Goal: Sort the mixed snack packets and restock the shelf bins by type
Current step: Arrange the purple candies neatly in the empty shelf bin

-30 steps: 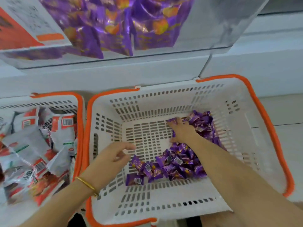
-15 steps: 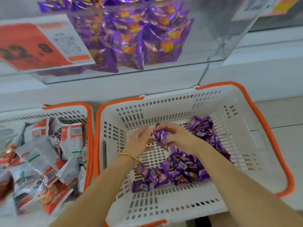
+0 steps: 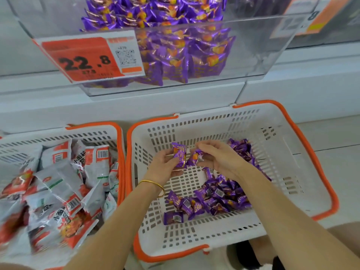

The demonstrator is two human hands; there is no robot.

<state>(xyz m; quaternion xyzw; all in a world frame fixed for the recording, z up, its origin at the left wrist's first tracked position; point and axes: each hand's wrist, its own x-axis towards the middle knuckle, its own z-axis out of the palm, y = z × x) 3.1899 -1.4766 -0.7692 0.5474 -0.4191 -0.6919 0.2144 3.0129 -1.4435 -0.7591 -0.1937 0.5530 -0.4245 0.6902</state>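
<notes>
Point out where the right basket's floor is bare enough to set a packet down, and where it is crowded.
Bare: the right basket floor along its left wall and its front strip. Crowded: the purple packets heaped from back right to front middle. The left basket brims with red-and-white packets.

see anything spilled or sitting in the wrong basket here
Nothing stands out. The purple packets lie only in the right basket, the red-and-white packets only in the left basket, and none is seen outside them. The left hand and right hand each hold a purple packet.
</notes>
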